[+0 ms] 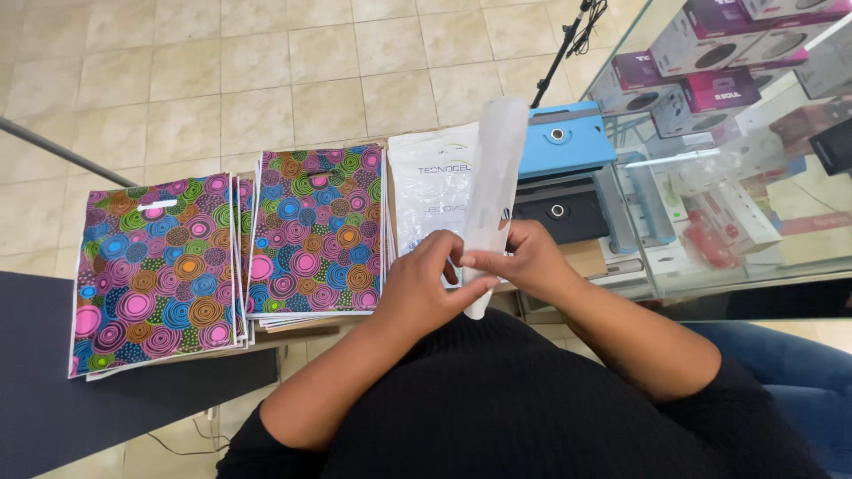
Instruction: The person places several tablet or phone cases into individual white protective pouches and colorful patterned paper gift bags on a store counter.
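Both my hands hold a rolled-up, translucent white plastic bag (493, 191) that stands upright in front of me. My left hand (424, 279) pinches its lower part from the left. My right hand (524, 259) grips the same lower part from the right, fingers curled around it. The roll's bottom end pokes out below my fingers. Behind it lies a stack of flat white plastic bags (430, 191) with printing.
Two stacks of bright circle-patterned bags (155, 270) (319, 231) lie to the left. A blue tablet case (568, 137) and a black one (559, 211) lie to the right. A glass display counter (754, 266) holds boxed goods. A dark table (53, 390) is at the lower left.
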